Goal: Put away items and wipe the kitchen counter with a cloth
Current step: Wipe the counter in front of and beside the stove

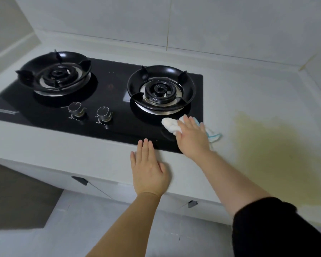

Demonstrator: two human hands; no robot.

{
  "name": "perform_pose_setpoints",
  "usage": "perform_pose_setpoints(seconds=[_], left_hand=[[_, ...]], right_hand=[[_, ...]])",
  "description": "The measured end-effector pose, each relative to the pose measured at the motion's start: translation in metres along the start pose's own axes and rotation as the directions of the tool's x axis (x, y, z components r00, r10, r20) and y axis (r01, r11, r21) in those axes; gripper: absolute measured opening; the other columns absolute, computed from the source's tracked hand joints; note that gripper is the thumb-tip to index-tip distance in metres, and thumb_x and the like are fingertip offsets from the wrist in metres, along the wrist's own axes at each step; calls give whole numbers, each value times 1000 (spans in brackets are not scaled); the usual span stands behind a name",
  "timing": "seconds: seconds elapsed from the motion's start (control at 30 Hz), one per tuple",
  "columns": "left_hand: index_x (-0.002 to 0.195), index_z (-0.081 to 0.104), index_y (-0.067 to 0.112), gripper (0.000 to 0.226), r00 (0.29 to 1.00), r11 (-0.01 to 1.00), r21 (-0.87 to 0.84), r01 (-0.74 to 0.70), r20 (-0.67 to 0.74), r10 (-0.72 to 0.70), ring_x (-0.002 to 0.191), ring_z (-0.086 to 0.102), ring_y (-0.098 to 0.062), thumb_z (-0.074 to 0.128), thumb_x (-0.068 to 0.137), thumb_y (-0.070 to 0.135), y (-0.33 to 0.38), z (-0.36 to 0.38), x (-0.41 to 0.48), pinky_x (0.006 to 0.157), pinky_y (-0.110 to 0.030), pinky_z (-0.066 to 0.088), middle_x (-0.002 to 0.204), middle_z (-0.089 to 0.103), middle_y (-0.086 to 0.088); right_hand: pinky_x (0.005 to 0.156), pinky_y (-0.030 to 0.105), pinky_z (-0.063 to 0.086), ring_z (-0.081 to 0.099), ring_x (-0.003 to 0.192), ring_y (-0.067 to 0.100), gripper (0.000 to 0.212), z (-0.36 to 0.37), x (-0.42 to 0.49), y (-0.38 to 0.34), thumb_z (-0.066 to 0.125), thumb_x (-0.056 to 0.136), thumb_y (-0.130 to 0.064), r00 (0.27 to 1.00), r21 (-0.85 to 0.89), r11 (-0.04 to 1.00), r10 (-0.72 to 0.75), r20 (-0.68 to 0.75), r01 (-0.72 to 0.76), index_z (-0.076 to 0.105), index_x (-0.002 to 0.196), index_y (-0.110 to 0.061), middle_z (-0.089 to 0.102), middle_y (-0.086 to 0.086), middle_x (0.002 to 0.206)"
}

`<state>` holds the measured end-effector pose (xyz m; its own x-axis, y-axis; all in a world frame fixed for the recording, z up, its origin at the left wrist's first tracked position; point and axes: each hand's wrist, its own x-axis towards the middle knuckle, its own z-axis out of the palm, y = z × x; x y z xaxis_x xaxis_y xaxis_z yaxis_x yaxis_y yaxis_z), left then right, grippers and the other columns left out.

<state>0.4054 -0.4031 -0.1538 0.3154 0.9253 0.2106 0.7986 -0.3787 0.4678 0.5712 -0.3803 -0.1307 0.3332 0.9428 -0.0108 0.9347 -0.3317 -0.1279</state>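
Pressing down on a white cloth (pixel 170 125) with a blue-trimmed edge, the right hand (pixel 192 138) lies flat over it, fingers nearly straight and slightly spread. The cloth sits at the front right corner of a black glass hob (pixel 109 86). Most of it bunches on the glass, while its blue-edged end trails onto the white counter (pixel 248 93) just beside the hob. The left hand (pixel 148 167) rests palm down on the counter's front strip, fingers straight and close together, holding nothing. Its fingertips reach the hob's front edge.

The hob is set into the counter and carries two round burners with black pan supports, the left burner (pixel 54 73) towards the far corner and the right burner (pixel 160 89) just behind the cloth. Two metal knobs (pixel 76 109) stand side by side near the hob's front, between the burners. The glass shows faint reflections and a few small specks.

To the right of the hob, the counter bears a broad yellowish stain (pixel 278 145) that spreads towards its front edge. A pale tiled wall (pixel 211 25) rises behind the counter and wraps round both ends. Below the counter's edge are white cabinet fronts with dark handles (pixel 80 180), and beneath them a pale grey floor (pixel 100 219) with a darker patch at the left. A black sleeve (pixel 276 229) covers the right upper arm.
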Motion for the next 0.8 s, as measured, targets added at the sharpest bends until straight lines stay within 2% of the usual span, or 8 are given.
perform_pose_setpoints(seconds=[0.13,0.23,0.37,0.47,0.53,0.6,0.7,0.8], left_hand=[[146,27,1,62,995,980,-176,91,-13,-95,146,10,-19,32,85,5,-20,-18,7,120,-39,10,157,21,-8],[145,30,-2,67,998,997,56,-53,30,51,146,13,-27,22,82,22,-54,-32,10,118,-48,15,155,24,-13],[145,32,1,70,991,991,75,-109,83,103,145,17,-25,23,81,27,-57,-33,9,117,-45,12,154,29,-11],[144,33,-3,72,990,985,131,-111,98,98,145,17,-28,21,80,28,-60,-34,10,117,-46,12,153,29,-14],[146,29,-1,76,984,977,169,-131,140,107,146,12,-27,16,78,31,-62,-34,11,118,-45,10,155,24,-13],[149,23,3,81,972,969,195,-154,204,113,147,5,-25,10,76,35,-59,-35,13,119,-43,6,158,17,-9],[151,18,7,84,966,959,230,-164,232,109,148,0,-23,4,74,38,-59,-35,16,119,-41,4,160,11,-6],[152,15,10,85,958,950,256,-177,267,106,148,-2,-23,1,73,38,-59,-35,15,119,-43,4,160,8,-5]], right_hand=[[117,42,4,8,146,21,52,4,-5,-3,32,98,-31,999,4,1000,-29,34,29,24,149,-23,12,2,159],[117,43,4,7,146,23,52,2,-5,-18,31,98,-31,999,14,999,-45,29,45,24,149,-24,11,3,159],[117,41,0,4,147,18,53,8,-17,-63,35,97,-30,943,48,943,-331,33,329,26,149,-28,11,-1,160],[117,47,0,10,147,18,53,2,-32,-36,32,92,-32,894,65,896,-442,75,438,35,145,-32,19,-4,158],[113,57,3,14,146,20,60,3,-50,3,22,84,-40,918,41,919,-393,52,391,41,141,-38,23,-5,157],[110,64,9,11,147,24,63,3,-73,37,17,82,-43,980,-11,980,-198,31,198,39,140,-42,18,-3,158],[111,60,6,1,147,28,67,8,-93,30,9,82,-47,998,-63,996,60,36,-58,23,147,-43,3,0,161],[114,55,7,2,147,28,63,11,-93,-5,20,86,-46,999,-3,999,33,43,-33,25,148,-37,8,2,160]])
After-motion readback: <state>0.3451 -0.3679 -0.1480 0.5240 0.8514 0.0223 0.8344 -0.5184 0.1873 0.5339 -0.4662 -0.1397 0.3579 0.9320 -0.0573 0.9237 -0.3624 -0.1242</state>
